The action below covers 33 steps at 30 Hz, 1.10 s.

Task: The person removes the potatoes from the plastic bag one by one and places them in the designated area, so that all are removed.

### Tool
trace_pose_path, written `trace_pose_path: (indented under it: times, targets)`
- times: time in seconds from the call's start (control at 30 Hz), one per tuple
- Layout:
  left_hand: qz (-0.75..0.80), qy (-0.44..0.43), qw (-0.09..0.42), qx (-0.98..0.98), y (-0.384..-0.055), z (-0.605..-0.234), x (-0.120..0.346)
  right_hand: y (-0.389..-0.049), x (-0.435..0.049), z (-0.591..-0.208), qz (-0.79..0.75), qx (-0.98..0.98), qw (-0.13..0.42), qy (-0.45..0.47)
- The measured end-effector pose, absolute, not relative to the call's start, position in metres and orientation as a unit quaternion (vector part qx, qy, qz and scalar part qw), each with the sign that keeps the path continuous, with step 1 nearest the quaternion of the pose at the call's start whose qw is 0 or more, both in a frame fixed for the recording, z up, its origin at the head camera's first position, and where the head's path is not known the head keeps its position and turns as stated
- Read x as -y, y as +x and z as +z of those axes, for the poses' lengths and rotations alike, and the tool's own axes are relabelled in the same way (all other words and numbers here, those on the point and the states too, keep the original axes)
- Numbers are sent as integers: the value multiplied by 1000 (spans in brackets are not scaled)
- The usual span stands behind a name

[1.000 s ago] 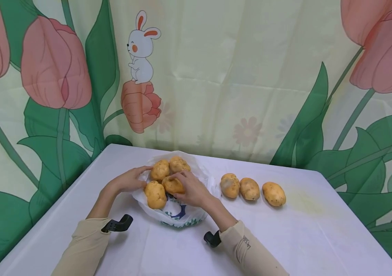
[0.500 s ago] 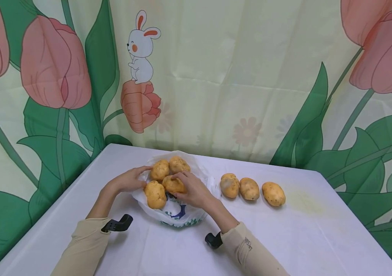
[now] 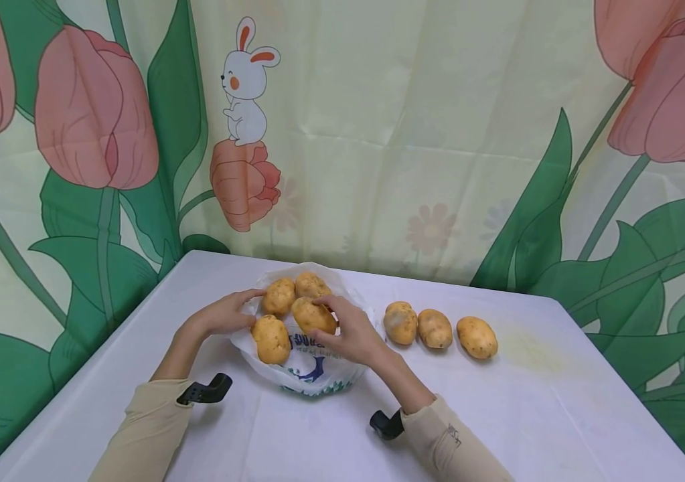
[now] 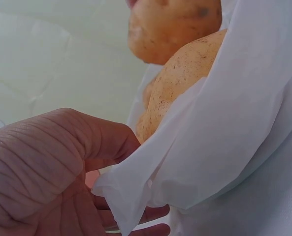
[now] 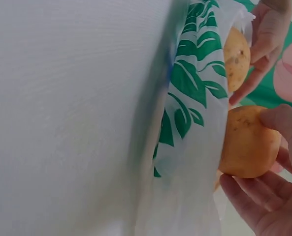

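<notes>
A white plastic bag (image 3: 302, 376) with green leaf print lies spread on the table, its mouth facing up. My right hand (image 3: 355, 335) grips a potato (image 3: 311, 316), thumb on one side and fingers on the other, just above the bag's contents. Three other potatoes sit in the bag: one at its left front (image 3: 271, 340) and two behind. At the bag's left rim, my left hand (image 3: 224, 314) pinches the plastic, its thumb inside the edge. In the left wrist view the bag's rim (image 4: 224, 132) partly covers a potato beside that thumb.
To the right of the bag, a potato with a greyish patch (image 3: 401, 323), a second potato (image 3: 435, 328) and a third potato (image 3: 477, 337) lie in a row on the white-covered table (image 3: 529, 402). A printed curtain (image 3: 366, 134) hangs behind the table.
My right hand has lifted the gripped potato and shifted slightly right, uncovering more blue print in the bag. My left hand stays at the rim.
</notes>
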<state>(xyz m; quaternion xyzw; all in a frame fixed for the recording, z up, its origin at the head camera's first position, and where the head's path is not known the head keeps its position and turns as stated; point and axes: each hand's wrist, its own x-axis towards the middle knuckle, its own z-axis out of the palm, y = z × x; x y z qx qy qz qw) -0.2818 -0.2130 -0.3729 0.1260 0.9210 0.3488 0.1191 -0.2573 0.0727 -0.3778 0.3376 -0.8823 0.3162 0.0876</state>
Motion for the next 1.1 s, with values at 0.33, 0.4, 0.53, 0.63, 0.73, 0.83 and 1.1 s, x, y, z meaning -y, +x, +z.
trace_pose_path:
  times: [0.33,0.4,0.53,0.63,0.73,0.83,1.1]
  targets:
    - [346,119,126,-922,-279,-371,213,-244,-87,-373,371,873,73,308]
    - [346,118,127,-922,-279,-370,213,-241,-90,-373,382,871,72,301]
    - [346,122,127,-921,-279,-370,213,-234,-97,-372,413,863,69,283]
    - [348,125,126,-921,-279,-369,213,-231,-102,-371,436,858,64,265]
    - [349,126,125,-920,-280,-370,212,-228,-107,-370,456,853,65,245]
    - [351,124,126,-920,-280,-370,212,-225,-113,-369,469,850,72,228]
    - [347,122,130,-921,-280,-370,211,-219,-132,-367,475,855,88,191]
